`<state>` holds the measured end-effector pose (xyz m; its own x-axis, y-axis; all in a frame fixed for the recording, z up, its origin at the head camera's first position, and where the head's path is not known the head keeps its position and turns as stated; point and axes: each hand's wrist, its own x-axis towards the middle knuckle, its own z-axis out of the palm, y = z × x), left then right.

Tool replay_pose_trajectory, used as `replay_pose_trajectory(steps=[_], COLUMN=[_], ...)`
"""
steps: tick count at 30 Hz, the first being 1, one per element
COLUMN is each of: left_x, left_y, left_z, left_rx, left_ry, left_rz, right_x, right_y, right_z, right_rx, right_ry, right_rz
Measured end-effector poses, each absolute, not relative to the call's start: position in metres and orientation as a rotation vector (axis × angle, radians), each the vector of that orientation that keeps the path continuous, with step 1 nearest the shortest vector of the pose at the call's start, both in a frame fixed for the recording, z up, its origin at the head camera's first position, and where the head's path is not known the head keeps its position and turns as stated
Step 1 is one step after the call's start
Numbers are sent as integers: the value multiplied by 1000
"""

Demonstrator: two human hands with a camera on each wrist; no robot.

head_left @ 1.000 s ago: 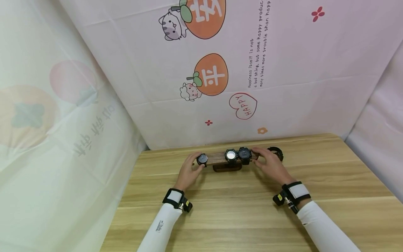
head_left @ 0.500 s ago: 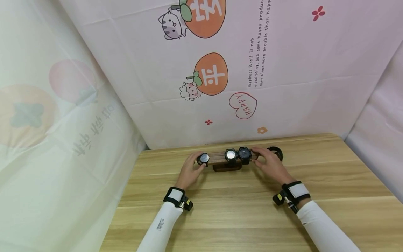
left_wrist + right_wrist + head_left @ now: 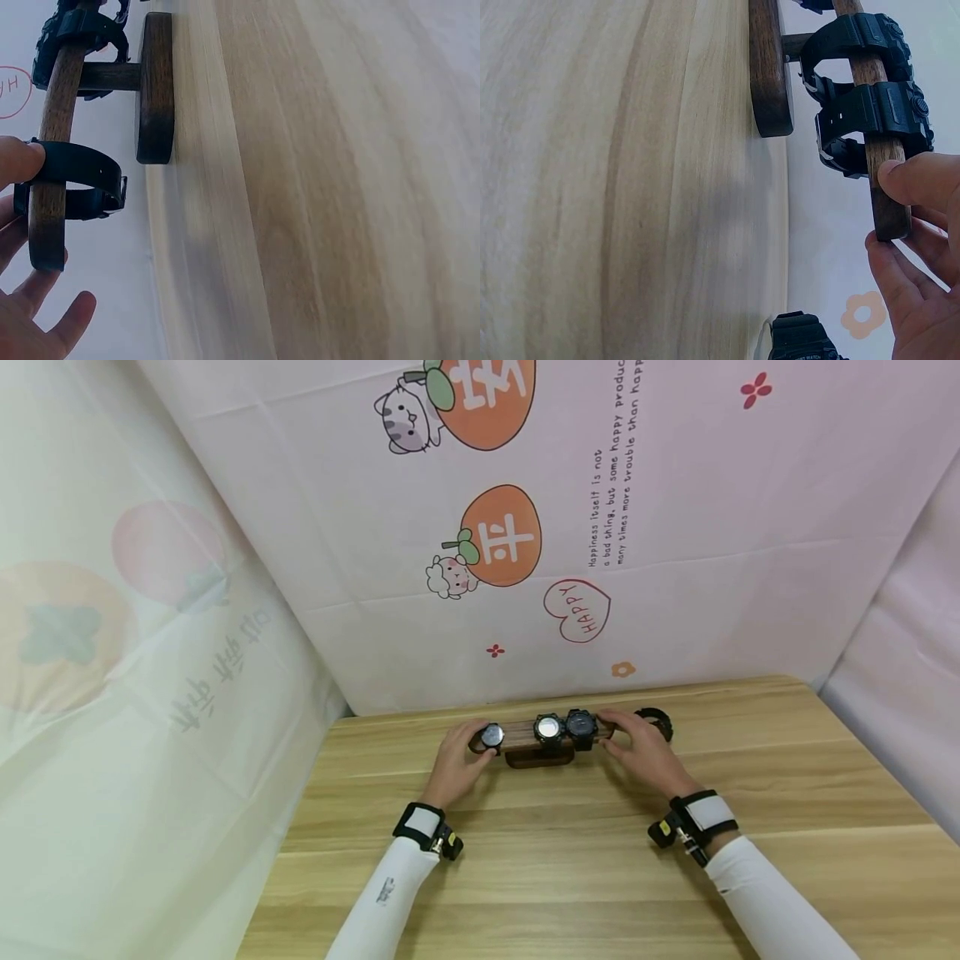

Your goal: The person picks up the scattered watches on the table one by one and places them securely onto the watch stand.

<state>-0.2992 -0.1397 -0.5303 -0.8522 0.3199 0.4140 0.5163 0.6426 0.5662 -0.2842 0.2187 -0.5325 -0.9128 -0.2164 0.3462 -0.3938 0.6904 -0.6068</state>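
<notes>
A dark wooden watch stand has a horizontal bar on a short post above a base. My left hand pinches a black round-faced watch looped around the bar near its left end. In the left wrist view the thumb presses its strap. My right hand grips the bar's right end, thumb on the near side in the right wrist view. Beside it, two chunky black watches hang on the bar: one with a bright face, the other with a dark face.
Another black watch lies on the wooden table behind my right hand. A printed white cloth hangs just past the table's back edge. More white cloth hangs on the left side.
My left hand has slid the left watch a little to the right along the bar, baring more of the bar's left end. My right hand holds its place.
</notes>
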Motion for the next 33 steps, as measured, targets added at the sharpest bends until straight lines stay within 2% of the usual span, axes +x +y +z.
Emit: replay_pose_trajectory(steps=[33], left_x=[-302], left_y=[-121], left_z=[-532], left_rx=[-678], left_ry=[-2591], left_rz=[-964], right_x=[-285], right_y=[217], right_z=[-534], right_rx=[483], right_ry=[-2652], right_rz=[1028])
